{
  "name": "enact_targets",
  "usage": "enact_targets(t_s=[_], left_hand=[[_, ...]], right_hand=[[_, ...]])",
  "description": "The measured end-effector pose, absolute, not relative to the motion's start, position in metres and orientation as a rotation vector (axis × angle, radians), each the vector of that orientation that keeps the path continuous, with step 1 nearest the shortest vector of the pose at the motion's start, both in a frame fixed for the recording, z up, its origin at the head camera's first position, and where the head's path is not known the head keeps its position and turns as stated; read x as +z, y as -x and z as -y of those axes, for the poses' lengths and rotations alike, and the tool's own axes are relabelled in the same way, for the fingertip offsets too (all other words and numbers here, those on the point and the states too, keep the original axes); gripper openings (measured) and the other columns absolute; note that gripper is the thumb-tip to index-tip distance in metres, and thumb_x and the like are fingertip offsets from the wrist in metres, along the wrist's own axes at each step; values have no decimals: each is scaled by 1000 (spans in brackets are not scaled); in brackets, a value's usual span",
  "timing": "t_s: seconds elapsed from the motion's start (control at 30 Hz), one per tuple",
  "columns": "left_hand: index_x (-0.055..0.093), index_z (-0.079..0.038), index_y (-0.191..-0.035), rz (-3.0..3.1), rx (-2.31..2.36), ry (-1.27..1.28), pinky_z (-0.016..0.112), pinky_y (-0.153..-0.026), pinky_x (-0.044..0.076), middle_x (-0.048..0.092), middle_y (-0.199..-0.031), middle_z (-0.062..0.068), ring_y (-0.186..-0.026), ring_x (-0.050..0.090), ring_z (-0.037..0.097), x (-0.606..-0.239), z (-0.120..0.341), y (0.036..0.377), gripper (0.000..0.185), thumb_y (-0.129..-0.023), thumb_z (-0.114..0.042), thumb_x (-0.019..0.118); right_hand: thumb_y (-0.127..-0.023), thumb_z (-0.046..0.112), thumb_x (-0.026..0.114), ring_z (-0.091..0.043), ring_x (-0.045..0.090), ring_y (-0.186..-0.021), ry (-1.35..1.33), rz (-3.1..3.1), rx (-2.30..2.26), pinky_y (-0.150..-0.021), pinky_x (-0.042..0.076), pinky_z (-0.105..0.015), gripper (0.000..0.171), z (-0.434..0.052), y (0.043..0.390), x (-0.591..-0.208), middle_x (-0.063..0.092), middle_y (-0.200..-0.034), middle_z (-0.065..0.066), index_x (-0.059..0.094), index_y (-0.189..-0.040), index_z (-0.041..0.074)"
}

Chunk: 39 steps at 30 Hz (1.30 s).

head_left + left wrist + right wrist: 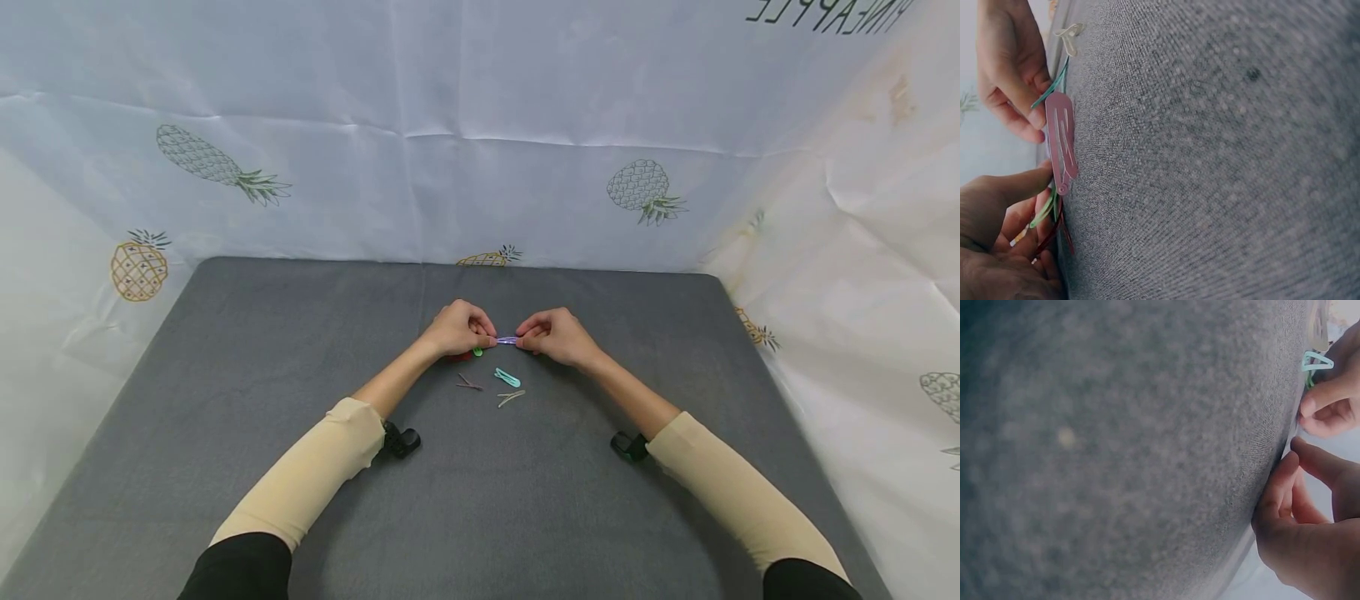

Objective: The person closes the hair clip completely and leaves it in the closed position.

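Observation:
In the head view, my left hand [459, 329] and right hand [558, 335] meet over the far middle of the table, each pinching one end of a purple snap hair clip [506, 340] between thumb and fingers. Only the clip's middle shows; its ends are hidden by fingertips. Just below my left hand lie a green hair clip [477, 352] and a red hair clip [461, 357], both partly covered by it. Nearer to me are a dusty pink hair clip [1060, 134], a teal hair clip [507, 378] and a beige hair clip [511, 398], their prongs apart.
A dark grey cloth covers the table [495, 517]. Behind it and at the sides hangs a white sheet [525, 92] printed with pineapples. Small black wrist cameras are strapped below the cream sleeves [300, 475].

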State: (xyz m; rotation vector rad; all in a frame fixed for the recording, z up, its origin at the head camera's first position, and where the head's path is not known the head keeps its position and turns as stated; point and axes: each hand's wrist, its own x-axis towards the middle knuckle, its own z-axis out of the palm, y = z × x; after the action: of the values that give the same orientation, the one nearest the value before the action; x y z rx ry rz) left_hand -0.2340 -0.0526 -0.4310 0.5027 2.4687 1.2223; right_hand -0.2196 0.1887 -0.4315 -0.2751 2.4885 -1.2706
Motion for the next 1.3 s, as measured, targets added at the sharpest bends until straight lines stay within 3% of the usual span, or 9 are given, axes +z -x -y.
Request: enact_targets(t_s=[0.47, 0.7, 0.8, 1.07, 1.3], left_hand=[[83, -6, -99, -2481, 1212, -499, 25, -74, 43, 77, -83, 4, -67, 59, 6, -433, 52, 232, 9, -95, -14, 83], [83, -8, -100, -2484, 1218, -513, 29, -82, 42, 76, -81, 1, -60, 57, 5, -434, 52, 230, 9, -97, -16, 82], [82, -6, -101, -2476, 1233, -532, 27, -78, 44, 75, -82, 2, -58, 56, 5, -435, 53, 229, 9, -98, -15, 81], [82, -2, -106, -2451, 1268, -632, 23, -68, 49, 79, -96, 13, -69, 61, 8, -435, 58, 227, 12, -99, -11, 78], [82, -4, -105, -2504, 1199, -706, 27, -74, 50, 82, -102, 13, -84, 70, 19, -429, 61, 220, 11, -100, -12, 78]], right_hand=[[-99, 8, 77, -8, 69, -75, 280, -2461, -1323, -69, 58, -22, 20, -189, 219, -435, 80, -100, -20, 78, -114, -4], [-99, 7, 76, -10, 70, -76, 301, -2449, -1345, -70, 59, -23, 21, -190, 216, -435, 80, -101, -22, 78, -116, -6], [-100, 7, 76, -10, 70, -76, 308, -2447, -1348, -71, 59, -23, 21, -191, 214, -435, 80, -101, -22, 77, -116, -6], [-101, 7, 75, -10, 71, -78, 365, -2412, -1376, -73, 60, -24, 22, -195, 208, -434, 79, -103, -25, 77, -116, -8], [-101, 7, 74, -10, 71, -79, 384, -2394, -1372, -74, 61, -25, 21, -199, 198, -430, 79, -105, -26, 77, -117, -6]])
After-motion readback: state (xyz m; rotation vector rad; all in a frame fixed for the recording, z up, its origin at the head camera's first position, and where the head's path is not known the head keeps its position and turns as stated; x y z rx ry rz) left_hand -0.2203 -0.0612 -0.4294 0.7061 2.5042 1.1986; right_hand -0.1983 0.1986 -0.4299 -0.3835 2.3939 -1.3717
